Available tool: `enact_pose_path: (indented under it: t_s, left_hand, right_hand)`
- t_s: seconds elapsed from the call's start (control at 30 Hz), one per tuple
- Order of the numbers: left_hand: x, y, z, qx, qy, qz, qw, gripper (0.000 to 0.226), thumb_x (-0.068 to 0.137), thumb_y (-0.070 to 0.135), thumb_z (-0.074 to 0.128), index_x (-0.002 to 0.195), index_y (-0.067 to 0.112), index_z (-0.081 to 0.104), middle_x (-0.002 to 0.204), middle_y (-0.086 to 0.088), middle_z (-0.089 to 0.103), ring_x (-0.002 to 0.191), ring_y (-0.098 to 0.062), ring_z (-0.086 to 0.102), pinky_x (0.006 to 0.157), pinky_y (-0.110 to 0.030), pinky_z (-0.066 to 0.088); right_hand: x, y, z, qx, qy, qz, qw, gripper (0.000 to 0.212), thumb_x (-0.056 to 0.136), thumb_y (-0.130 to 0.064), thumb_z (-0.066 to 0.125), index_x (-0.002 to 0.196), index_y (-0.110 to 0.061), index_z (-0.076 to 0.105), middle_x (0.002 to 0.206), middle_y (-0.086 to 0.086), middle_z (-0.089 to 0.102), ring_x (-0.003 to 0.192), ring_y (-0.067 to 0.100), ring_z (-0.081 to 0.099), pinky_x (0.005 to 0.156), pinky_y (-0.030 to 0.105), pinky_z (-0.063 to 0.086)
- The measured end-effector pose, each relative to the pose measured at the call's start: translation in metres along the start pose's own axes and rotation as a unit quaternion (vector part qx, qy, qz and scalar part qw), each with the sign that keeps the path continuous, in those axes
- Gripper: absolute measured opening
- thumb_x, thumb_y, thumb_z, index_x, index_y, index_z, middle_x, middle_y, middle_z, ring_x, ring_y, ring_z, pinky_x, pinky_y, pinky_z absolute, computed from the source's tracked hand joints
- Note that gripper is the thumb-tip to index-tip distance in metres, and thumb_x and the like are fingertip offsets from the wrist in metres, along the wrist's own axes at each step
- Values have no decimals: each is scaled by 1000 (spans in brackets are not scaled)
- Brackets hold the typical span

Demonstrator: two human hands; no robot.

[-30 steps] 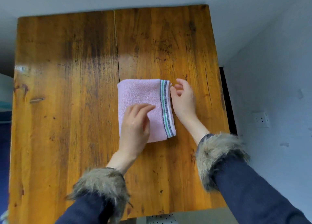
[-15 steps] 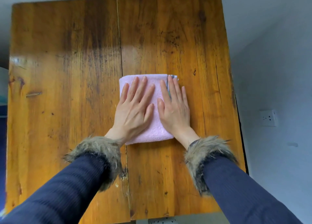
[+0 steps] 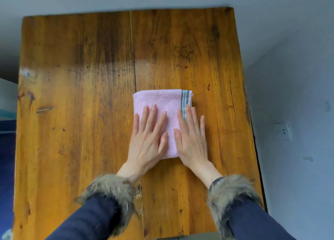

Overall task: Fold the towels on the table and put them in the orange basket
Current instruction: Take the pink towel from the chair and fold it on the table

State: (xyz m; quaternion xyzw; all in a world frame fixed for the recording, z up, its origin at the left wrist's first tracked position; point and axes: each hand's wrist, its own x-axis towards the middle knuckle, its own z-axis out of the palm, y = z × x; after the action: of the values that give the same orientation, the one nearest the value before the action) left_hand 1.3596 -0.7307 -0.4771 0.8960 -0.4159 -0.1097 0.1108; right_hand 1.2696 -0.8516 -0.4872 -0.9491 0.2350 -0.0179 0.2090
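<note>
A folded pink towel (image 3: 162,102) with a grey and green striped band along its right edge lies near the middle of the wooden table (image 3: 72,113). My left hand (image 3: 147,140) lies flat on the towel's near left part, fingers straight. My right hand (image 3: 191,138) lies flat on its near right part, fingers over the striped band. Both palms press the towel down. No orange basket is in view.
The table's right edge runs close to a grey wall with a white socket (image 3: 282,134). A small metal piece (image 3: 44,110) sits on the table at the left. Bare wood surrounds the towel on all sides.
One second ago my right hand was at the towel's right edge and the left rested on it. Both hands then went flat on the towel and have slid toward its near edge.
</note>
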Motion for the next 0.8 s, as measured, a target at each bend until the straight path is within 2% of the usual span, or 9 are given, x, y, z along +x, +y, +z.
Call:
enact_pose_path:
  t_s: [0.1,0.23,0.37,0.4,0.47,0.53,0.63,0.73,0.8]
  left_hand:
    - [-22,2,9,23,-12,8,1000,54,94,36,28,146,21,26,155,-9,16,144,-29,10,114,-54,10]
    - [-13,4,10,37,-28,14,999,53,94,34,29,144,19,31,153,-12,24,141,-35,17,110,-61,14]
    - [-18,2,-1,-21,-46,15,999,52,96,34,26,145,20,29,155,-10,15,143,-31,6,111,-58,9]
    - [-20,1,-6,-58,-33,6,998,50,96,30,28,145,18,31,155,-12,15,143,-31,4,112,-55,9]
    - [-22,-4,-16,-139,32,-45,989,47,95,18,42,141,10,37,151,-18,25,142,-35,16,113,-46,16]
    - [-19,-11,-27,-231,95,-146,957,46,92,11,52,136,4,41,140,-18,40,131,-32,37,108,-35,26]
    - [-10,-23,-37,-354,77,-302,882,47,90,21,59,132,11,43,119,-7,56,104,-16,52,87,-24,38]
    - [-2,-34,-40,-407,16,-346,845,50,85,31,66,127,15,47,103,1,60,85,-6,55,80,-29,45]
    - [1,-38,-39,-418,-40,-346,839,45,82,34,68,120,16,53,97,7,59,87,-6,57,80,-32,48]
  right_hand:
    - [-20,1,8,-9,-18,-13,1000,52,96,-31,27,145,-14,20,153,7,15,143,24,14,116,45,5]
    - [-13,5,8,-24,-55,0,998,53,96,-34,24,146,-17,15,154,6,13,144,22,9,117,46,3]
    - [-16,3,0,5,-76,3,997,53,98,-32,31,148,-20,19,156,1,9,145,14,1,117,46,-2]
    - [-18,1,-4,35,-61,11,997,51,97,-28,37,146,-18,26,156,2,15,145,14,7,118,45,1]
    - [-16,-1,-15,105,10,59,993,43,94,-17,47,136,-11,44,146,7,39,136,21,34,114,43,21]
    - [-7,-3,-26,182,61,167,967,34,91,-14,52,125,-9,52,126,7,52,113,22,52,100,40,40]
    - [17,2,-37,217,-17,317,923,37,91,-29,55,123,-11,50,116,6,55,100,18,52,86,33,41]
    - [38,11,-44,216,-106,367,899,47,87,-40,59,121,-10,50,114,7,59,98,19,51,76,29,37]
    - [43,12,-45,226,-123,364,895,42,85,-39,62,113,-10,54,111,5,60,100,21,54,85,36,44]
